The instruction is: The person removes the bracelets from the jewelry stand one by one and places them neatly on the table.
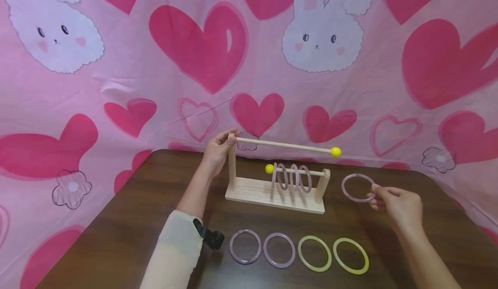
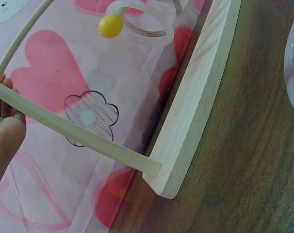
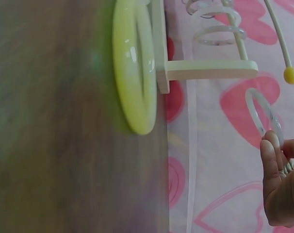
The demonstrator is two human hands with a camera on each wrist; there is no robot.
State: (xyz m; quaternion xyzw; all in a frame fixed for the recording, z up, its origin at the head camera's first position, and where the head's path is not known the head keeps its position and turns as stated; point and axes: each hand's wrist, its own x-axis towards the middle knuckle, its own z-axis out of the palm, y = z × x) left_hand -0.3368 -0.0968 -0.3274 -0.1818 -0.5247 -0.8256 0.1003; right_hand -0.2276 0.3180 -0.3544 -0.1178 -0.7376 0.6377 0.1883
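Observation:
My left hand [image 1: 215, 152] grips the top of the left post of a wooden ring rack [image 1: 253, 189], thumb in front. From that post the upper rod [image 1: 284, 144] runs right to a yellow ball, with no rings on it. The lower rod, fixed to the shorter right post, carries several pale purple rings [image 1: 297, 176]. Right of the rack, my right hand [image 1: 402, 204] pinches one translucent purple ring [image 1: 358, 200] by its edge, held above the table and apart from the rods. That ring [image 3: 254, 112] appears near the fingertips in the right wrist view.
In front of the rack, a row of rings lies flat on the dark wooden table [image 1: 132, 237]: two purple rings [image 1: 279, 266] at left, two yellow-green rings [image 1: 355, 272] at right. A pink cloth with hearts and rabbits [image 1: 264, 77] hangs behind the table.

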